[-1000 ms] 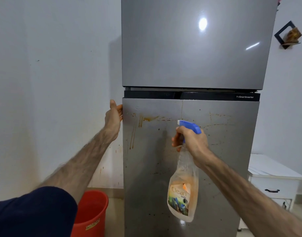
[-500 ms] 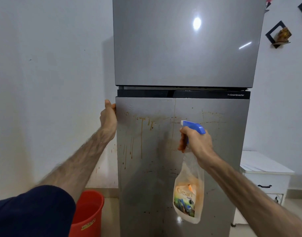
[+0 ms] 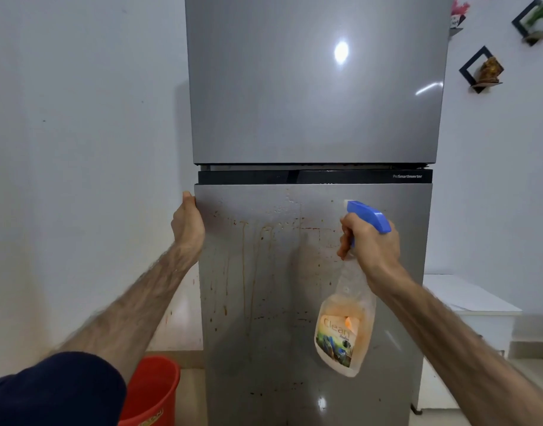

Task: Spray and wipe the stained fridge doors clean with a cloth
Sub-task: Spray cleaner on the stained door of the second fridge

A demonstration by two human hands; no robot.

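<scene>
A tall grey fridge fills the middle of the view. Its upper door (image 3: 313, 87) looks clean and shiny. The lower door (image 3: 273, 348) carries brown-orange drips and specks, thickest near its top. My left hand (image 3: 187, 224) grips the lower door's top left edge. My right hand (image 3: 370, 241) holds a clear spray bottle (image 3: 345, 333) by its neck, fingers on the trigger under the blue nozzle (image 3: 368, 215), which points at the stained door. No cloth is in view.
A red bucket (image 3: 150, 392) stands on the floor left of the fridge. A low white cabinet (image 3: 470, 305) sits to the right. Small black wall shelves (image 3: 481, 70) hang on the right wall. The white wall (image 3: 79, 149) is close on the left.
My right hand has shifted the bottle rightward across the lower door. More orange drips now run down its upper left part. The left hand stays on the door edge.
</scene>
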